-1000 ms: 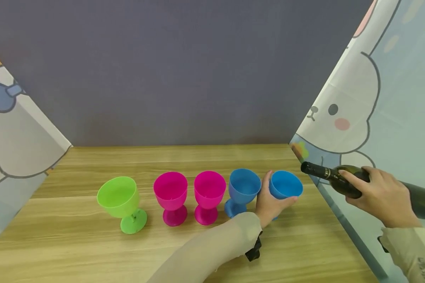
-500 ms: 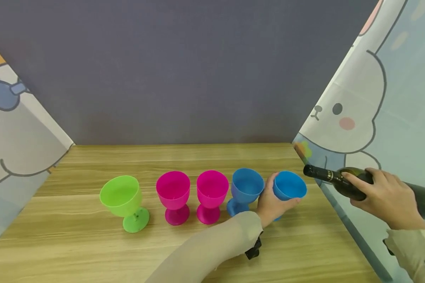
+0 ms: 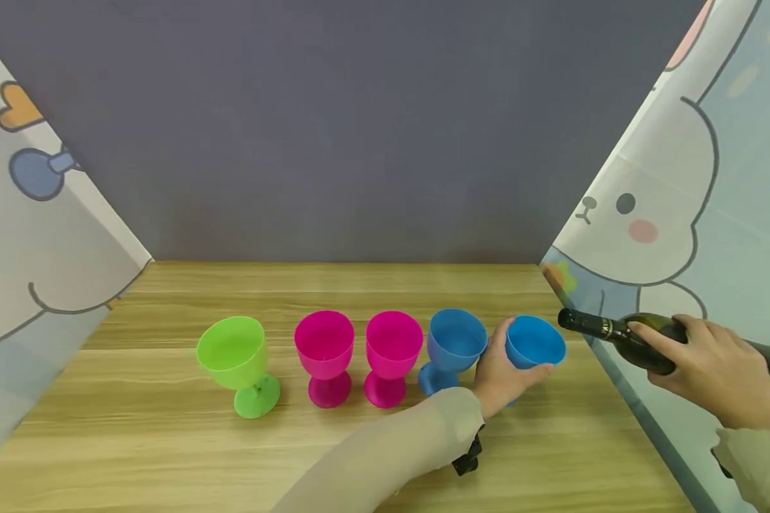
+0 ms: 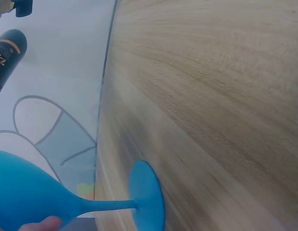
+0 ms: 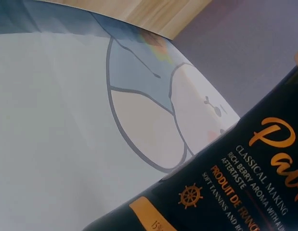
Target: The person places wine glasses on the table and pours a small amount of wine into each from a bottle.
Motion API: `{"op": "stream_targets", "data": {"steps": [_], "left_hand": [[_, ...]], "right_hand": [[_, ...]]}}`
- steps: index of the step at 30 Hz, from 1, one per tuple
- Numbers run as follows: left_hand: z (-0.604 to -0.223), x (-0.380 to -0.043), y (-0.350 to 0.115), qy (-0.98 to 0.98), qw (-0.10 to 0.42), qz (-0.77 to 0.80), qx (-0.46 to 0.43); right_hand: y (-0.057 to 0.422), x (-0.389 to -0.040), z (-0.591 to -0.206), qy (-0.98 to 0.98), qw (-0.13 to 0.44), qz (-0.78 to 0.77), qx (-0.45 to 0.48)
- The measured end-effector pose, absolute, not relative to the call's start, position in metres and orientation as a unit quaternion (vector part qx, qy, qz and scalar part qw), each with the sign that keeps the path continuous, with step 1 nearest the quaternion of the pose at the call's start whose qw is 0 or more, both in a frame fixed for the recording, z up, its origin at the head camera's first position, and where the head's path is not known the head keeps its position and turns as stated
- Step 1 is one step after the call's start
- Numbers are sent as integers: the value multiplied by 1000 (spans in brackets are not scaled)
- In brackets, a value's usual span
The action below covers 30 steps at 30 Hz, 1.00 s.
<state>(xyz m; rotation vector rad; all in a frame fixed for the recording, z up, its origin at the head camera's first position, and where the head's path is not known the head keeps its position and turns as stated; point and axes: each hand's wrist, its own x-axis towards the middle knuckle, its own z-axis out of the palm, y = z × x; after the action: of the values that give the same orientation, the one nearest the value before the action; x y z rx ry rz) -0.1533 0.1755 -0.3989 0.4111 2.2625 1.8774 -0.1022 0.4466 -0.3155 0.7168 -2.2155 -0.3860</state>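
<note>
Item: blue goblet (image 3: 535, 340), one, upright on the desk (image 3: 167, 442), rightmost of the row. Left grip (image 3: 502, 377) closed round its bowl, thumb along the near right side; in my left wrist view its thin stem and round foot show plainly.

Item: dark wine bottle (image 3: 638, 356), one, held by the right grip (image 3: 712, 363) — fingers wrapped about the body, bottle lying nearly level, neck towards the held goblet, mouth apart from its rim. My right wrist view reads "CLASSICAL MAKING" and "PRODUIT DE FRANCE" on the label (image 5: 235, 192), ship's wheel in orange.

Item: second blue goblet (image 3: 457, 338), just left of the left grip. Further left, two magenta goblets (image 3: 324, 345), side by side. At the far left, one green goblet (image 3: 232, 349), set wider apart.

Surround: I see beige sleeves (image 3: 385, 456) on both arms, a black device (image 3: 467, 456) at the left wrist, a grey back panel (image 3: 346, 128), and cartoon-printed side panels (image 3: 654, 206).
</note>
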Motion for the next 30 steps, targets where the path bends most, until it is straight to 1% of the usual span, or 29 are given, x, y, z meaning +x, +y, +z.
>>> {"op": "stream_targets", "data": {"steps": [7, 10, 20, 30], "left_hand": [[-406, -148, 173, 749, 100, 645, 111], [-408, -147, 172, 753, 100, 640, 115], [-401, -149, 176, 752, 102, 636, 139], [-398, -149, 174, 747, 86, 646, 129]], "right_hand": [[442, -103, -329, -868, 369, -145, 298], [442, -100, -331, -869, 367, -146, 297], [448, -94, -319, -867, 369, -165, 293], [446, -93, -310, -859, 379, -175, 297]]}}
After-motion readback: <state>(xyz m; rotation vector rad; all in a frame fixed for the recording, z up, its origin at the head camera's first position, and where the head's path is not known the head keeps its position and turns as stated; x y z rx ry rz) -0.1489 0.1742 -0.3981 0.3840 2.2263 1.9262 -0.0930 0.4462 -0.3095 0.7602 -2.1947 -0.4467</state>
